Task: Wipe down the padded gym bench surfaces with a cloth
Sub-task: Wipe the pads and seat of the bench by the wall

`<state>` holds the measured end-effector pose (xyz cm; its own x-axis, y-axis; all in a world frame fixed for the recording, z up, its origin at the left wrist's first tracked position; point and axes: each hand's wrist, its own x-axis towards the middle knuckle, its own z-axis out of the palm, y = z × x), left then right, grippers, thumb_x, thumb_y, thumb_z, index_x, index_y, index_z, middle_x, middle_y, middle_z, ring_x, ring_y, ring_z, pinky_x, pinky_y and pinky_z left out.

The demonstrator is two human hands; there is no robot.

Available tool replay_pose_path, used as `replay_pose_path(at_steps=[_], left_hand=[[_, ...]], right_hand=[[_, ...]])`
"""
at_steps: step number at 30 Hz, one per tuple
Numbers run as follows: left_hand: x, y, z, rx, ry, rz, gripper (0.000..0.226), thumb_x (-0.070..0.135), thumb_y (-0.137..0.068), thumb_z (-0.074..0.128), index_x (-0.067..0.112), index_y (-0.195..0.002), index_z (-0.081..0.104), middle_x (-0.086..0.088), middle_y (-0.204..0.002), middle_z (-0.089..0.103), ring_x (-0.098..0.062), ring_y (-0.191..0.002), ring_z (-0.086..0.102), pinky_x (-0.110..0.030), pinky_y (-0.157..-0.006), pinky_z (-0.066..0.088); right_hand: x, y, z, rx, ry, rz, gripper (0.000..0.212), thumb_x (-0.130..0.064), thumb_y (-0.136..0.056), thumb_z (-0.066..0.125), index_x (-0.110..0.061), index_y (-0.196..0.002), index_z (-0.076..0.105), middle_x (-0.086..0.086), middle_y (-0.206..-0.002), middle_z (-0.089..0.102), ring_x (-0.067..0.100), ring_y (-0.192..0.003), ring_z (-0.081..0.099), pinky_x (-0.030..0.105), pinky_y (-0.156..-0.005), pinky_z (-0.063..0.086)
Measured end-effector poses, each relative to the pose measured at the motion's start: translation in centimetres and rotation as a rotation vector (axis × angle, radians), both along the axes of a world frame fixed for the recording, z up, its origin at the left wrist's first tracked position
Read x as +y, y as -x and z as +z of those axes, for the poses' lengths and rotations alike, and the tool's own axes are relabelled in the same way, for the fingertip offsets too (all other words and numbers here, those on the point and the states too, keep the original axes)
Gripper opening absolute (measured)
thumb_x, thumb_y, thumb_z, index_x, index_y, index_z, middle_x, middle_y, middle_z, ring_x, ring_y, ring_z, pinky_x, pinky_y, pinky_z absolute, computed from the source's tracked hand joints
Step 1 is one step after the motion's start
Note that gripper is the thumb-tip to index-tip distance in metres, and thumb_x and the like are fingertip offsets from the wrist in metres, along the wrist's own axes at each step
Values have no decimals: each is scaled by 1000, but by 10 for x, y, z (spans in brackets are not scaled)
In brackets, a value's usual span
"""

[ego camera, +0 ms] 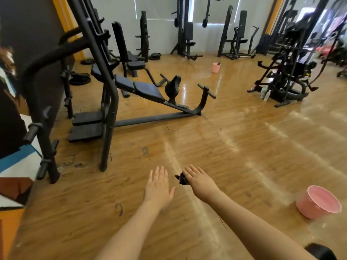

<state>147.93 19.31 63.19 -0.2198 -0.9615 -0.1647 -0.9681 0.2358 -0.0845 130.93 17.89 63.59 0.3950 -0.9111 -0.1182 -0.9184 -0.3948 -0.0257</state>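
Observation:
Both my arms reach out over the wooden floor. My left hand [158,184] is flat with straight fingers and holds nothing. My right hand [199,178] has its fingers stretched forward, and a small dark cloth [181,179] sticks out under its thumb side, held against the palm. The padded decline bench [146,89], with dark blue-black pads, stands ahead to the left, well beyond my hands. Its roller pad [172,87] rises at the low end.
A black rack frame [105,91] with pegs stands at the left. One pink bucket [317,202] sits on the floor at the right, another pink bucket [216,67] farther back. More black machines [285,72] line the back and right, with bottles [265,94] beside one.

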Motion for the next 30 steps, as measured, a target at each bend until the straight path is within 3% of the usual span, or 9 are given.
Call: replay_pose_path(at_steps=[14, 30], left_hand=[[-226, -6, 10, 26, 25, -45, 70, 49, -101, 21, 4, -152, 1, -13, -160, -1, -26, -147, -4, -43, -118, -5], [-597, 54, 30, 47, 40, 141, 69, 50, -101, 22, 8, -152, 4, -12, -160, 0, -26, -148, -3, -46, -117, -4]], right_hand=[[-226, -18, 2, -30, 27, -2, 57, -3, -96, 22, -11, -150, 5, 6, -158, 3, 18, -145, -2, 31, -115, 0], [-638, 22, 17, -74, 54, 148, 55, -7, -98, 32, -16, -149, 15, 4, -157, 11, 17, -145, 4, 34, -116, 5]])
